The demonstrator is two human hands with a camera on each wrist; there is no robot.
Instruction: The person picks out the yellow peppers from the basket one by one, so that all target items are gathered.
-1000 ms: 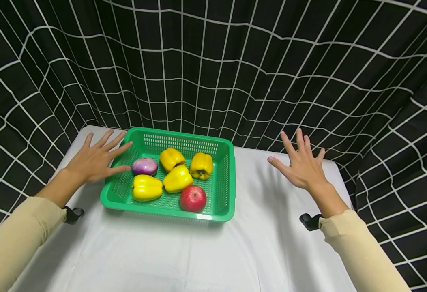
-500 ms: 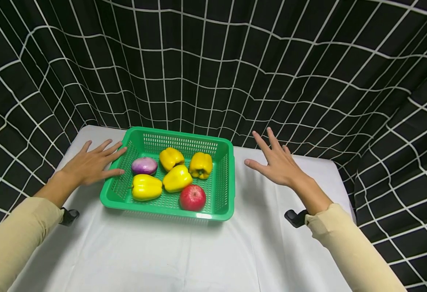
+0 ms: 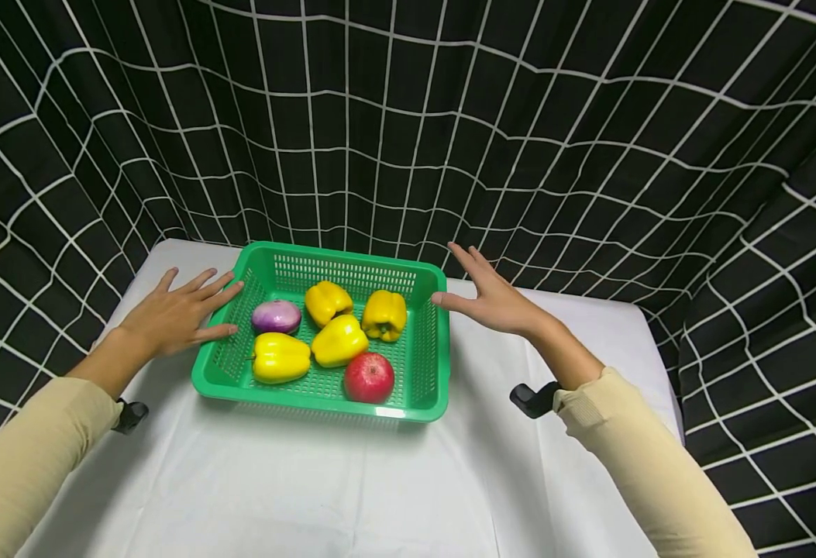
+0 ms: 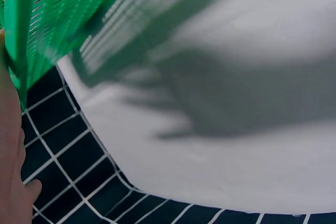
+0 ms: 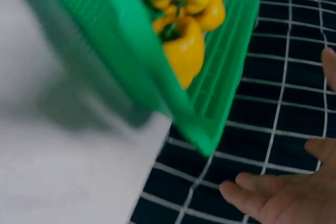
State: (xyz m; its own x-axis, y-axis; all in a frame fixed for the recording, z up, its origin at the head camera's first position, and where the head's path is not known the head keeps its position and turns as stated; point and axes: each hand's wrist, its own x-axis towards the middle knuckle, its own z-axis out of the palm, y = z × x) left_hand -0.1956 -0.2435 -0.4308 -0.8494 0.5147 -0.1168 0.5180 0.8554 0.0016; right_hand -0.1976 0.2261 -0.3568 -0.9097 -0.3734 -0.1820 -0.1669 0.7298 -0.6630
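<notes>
Green basket [image 3: 289, 398] loaded, not yet grasped.
Yellow bell peppers [image 3: 280, 359] are contained; left hand [image 3: 176, 314] and right hand [image 3: 497, 301] are outspread, unclenched.

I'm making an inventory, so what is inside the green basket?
Inside the green basket lie four yellow peppers, a purple vegetable and a red fruit. The basket's bottom directly beneath them is covered, so unseen.
</notes>
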